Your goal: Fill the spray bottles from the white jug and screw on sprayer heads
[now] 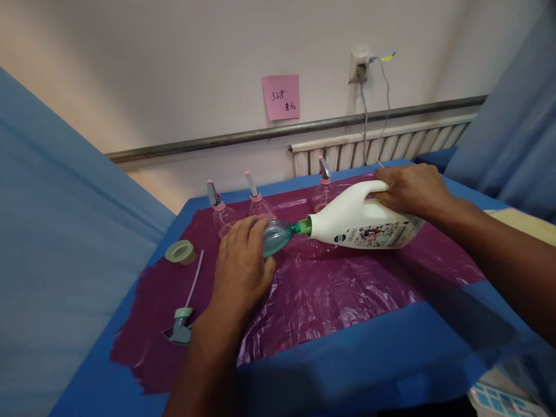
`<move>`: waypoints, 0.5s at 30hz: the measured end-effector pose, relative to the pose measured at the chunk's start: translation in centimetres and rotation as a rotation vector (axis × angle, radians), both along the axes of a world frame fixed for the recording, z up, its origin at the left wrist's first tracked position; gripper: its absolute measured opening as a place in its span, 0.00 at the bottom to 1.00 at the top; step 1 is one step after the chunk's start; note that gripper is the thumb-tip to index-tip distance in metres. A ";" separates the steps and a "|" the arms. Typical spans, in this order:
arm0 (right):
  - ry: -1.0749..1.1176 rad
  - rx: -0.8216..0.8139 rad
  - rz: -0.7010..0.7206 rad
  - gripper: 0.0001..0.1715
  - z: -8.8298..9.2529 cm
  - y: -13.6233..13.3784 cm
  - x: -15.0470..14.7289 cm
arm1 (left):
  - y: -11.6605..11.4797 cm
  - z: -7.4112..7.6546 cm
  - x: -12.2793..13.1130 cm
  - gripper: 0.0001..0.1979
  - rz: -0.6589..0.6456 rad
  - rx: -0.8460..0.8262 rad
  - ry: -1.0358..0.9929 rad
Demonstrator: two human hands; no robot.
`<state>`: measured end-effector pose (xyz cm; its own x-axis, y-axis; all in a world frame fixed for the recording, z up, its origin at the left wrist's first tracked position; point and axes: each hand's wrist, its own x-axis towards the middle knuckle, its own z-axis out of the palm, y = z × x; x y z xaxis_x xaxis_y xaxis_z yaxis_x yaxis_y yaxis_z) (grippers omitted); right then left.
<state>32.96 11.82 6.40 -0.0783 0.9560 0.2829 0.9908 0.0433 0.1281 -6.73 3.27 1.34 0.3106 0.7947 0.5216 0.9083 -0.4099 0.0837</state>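
From where I stand, the left hand (243, 260) is curled around a clear green bottle (278, 236), its neck pointing toward the right hand (408, 185), which grips the handle of a white jug (367, 223) tipped on its side. The two mouths meet between the hands; green shows in the jug's opening, though I can't tell if it's liquid, nor how full either is. Beyond the left hand stand two clear spray bottles (262, 208); beside that forearm lies a loose spray head (180, 331).
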 end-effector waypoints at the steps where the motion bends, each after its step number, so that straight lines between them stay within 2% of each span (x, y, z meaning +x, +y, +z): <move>1: 0.003 0.005 0.007 0.27 -0.1 0.1 0.0 | 0.0 0.1 0.0 0.39 0.005 -0.005 0.011; 11: 0.103 0.003 0.060 0.20 -0.3 0.6 0.5 | -0.1 1.0 0.2 0.38 0.009 -0.034 0.041; 15: 0.076 -0.001 0.055 0.22 -0.2 0.7 0.5 | -0.2 1.5 0.1 0.37 0.021 -0.023 0.129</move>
<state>33.43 12.52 6.24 -0.1089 0.9510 0.2895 0.9938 0.0979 0.0525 -6.63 3.07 2.85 0.3569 0.8130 0.4601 0.9206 -0.3897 -0.0255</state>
